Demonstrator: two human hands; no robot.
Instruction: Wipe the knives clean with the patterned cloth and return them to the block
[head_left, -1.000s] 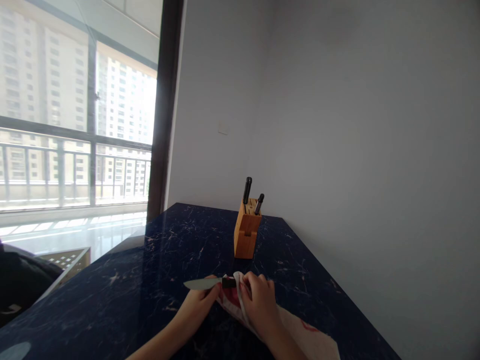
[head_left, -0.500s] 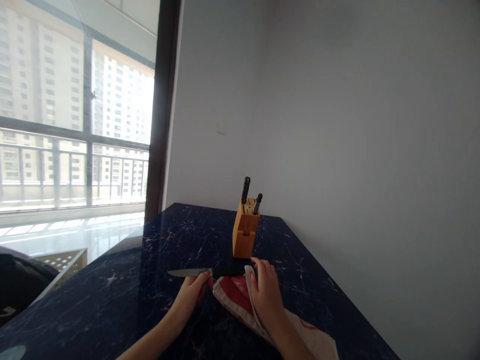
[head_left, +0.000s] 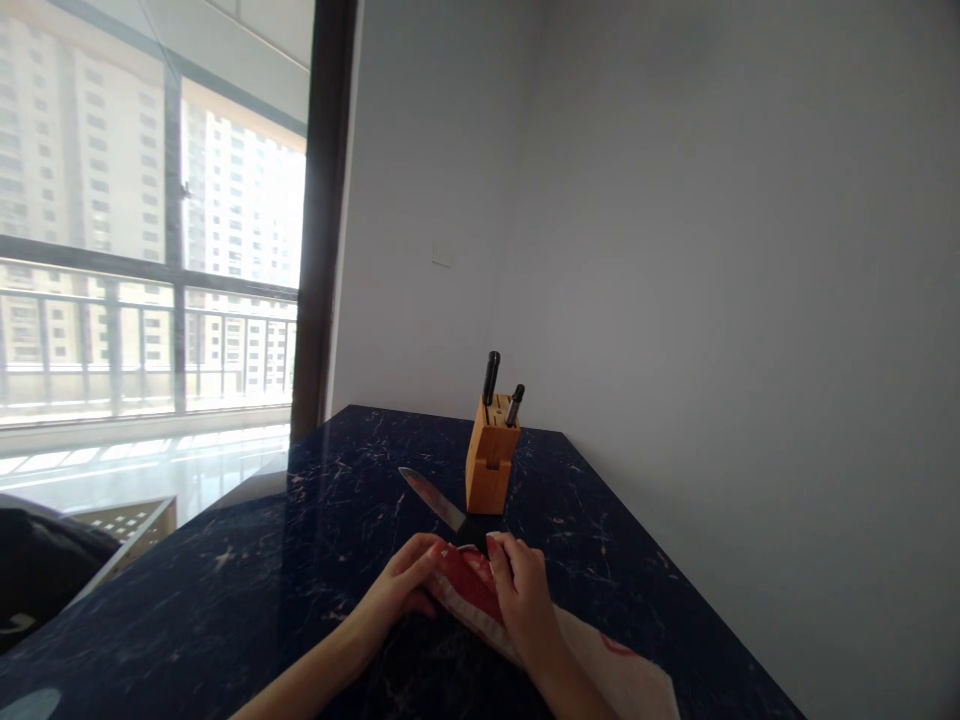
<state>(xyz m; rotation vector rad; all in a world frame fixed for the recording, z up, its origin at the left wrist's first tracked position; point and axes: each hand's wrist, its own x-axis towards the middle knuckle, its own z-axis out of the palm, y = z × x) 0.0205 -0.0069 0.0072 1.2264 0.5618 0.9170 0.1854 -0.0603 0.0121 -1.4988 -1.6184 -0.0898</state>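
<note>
A kitchen knife [head_left: 433,500] with a black handle points its blade up and to the left. My right hand [head_left: 525,595] is closed round the end of the handle, with a red and white cloth [head_left: 472,588] bunched against it. Fingers and cloth cover part of the handle. My left hand [head_left: 405,580] pinches the left edge of the cloth, just below the knife and off the blade. Right behind the knife stands a wooden knife block [head_left: 489,485], upright, with two black-handled tools in its top.
The dark blue marbled table [head_left: 337,500] reaches back to a grey wall [head_left: 712,250]. To the left are a large window [head_left: 240,200] and a chair-like frame with a black item [head_left: 45,560] on it. A pale round spot shows at the table's lower left.
The knife has turned from lying level to a slant, its tip now farther away. My left hand has let go of the blade near the handle and shifted onto the cloth.
</note>
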